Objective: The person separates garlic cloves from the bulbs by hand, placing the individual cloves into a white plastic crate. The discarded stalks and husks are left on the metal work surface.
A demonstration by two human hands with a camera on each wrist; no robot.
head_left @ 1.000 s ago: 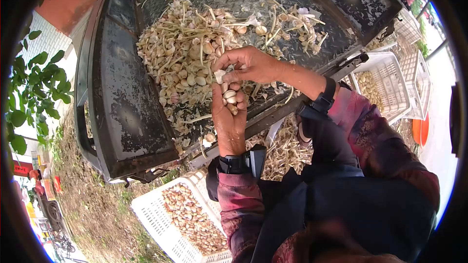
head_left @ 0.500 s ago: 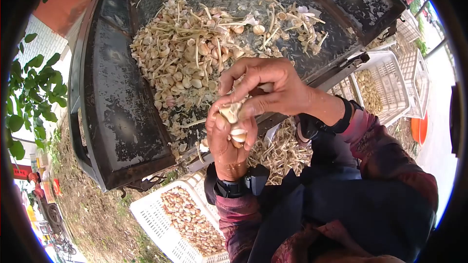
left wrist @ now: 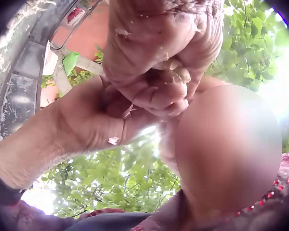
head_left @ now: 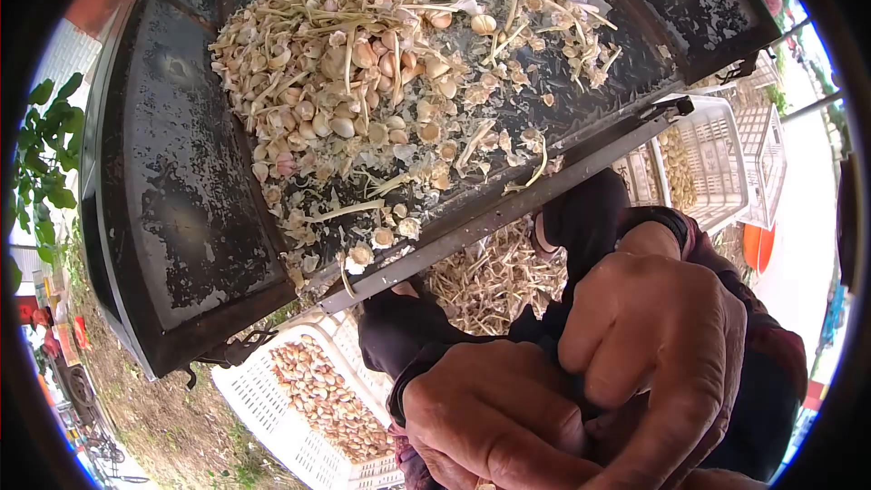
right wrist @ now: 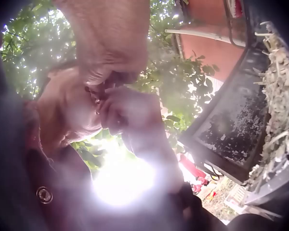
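Both hands are close together near the person's chest and large in the head view. The left hand (head_left: 494, 399) has curled fingers; in the left wrist view the same hand (left wrist: 159, 53) grips pale garlic cloves (left wrist: 180, 74), partly showing between its fingers. The right hand (head_left: 658, 336) is bent against it with curled fingers, its fingertips hidden in the head view. In the right wrist view the right hand (right wrist: 111, 43) meets the left hand (right wrist: 130, 108) at the fingertips, where the garlic is mostly hidden. A heap of garlic (head_left: 336, 82) lies on the metal bed.
The dark metal bed (head_left: 195, 209) has a raised lip towards the person. A white crate (head_left: 245, 399) of cloves stands lower left, another white crate (head_left: 721, 154) at the right. Dry stalks (head_left: 490, 281) lie on the ground between. Leaves (head_left: 45, 154) hang at the left.
Both hands have moved from over the bed's near edge down towards the person's body and closer to the head camera, still together. The heap appears higher up and more fully uncovered.
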